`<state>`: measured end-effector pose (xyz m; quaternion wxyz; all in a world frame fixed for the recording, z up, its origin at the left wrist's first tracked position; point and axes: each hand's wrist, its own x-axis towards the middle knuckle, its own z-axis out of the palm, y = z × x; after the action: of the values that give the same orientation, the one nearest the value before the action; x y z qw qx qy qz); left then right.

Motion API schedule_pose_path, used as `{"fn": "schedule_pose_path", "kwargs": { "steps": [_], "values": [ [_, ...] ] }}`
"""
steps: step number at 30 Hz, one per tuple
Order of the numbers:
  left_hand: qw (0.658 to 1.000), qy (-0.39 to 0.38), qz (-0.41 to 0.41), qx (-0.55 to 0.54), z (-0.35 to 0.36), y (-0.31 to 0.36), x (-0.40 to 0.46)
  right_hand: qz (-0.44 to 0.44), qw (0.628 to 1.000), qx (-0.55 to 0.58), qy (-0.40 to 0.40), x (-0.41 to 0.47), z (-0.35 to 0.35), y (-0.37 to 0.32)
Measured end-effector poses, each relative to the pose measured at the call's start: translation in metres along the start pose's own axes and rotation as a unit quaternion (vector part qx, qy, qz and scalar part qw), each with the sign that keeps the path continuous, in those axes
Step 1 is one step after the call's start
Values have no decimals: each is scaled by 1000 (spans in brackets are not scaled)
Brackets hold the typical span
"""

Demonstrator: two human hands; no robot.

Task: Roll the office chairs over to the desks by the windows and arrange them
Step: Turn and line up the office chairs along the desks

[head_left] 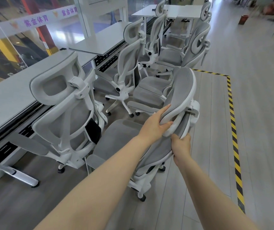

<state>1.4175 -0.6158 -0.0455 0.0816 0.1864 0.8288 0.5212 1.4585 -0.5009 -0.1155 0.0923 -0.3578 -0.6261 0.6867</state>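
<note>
While both hands grip chair point(179, 97), parked chairs point(129, 63) crowd desks point(8, 97).

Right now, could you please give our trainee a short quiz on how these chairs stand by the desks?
1. True or false: both hands hold the same chair.
2. Which part does the left hand grip? A) the seat B) the headrest C) a wheel
3. What marks the floor to the right of the held chair?

Key:
1. True. The right hand grips the top edge of the backrest just below the headrest.
2. B
3. Yellow and black striped tape.
</note>
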Motion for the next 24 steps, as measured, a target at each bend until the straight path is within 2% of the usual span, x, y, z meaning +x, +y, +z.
{"fn": "schedule_pose_path", "kwargs": {
  "steps": [11,16,20,24],
  "values": [
    [1000,8,3,3,-3,-2,-1,2,1000,-1,-19,-8,1,-5],
    [998,10,13,65,-10,-1,-3,-21,995,-69,-64,-16,-8,-11],
    [989,-2,63,131,-21,13,-3,-36,988,-99,-112,-21,-21,-14],
    [970,28,159,184,-22,38,2,-47,984,-135,-106,-22,-42,-21]
  ]
}}
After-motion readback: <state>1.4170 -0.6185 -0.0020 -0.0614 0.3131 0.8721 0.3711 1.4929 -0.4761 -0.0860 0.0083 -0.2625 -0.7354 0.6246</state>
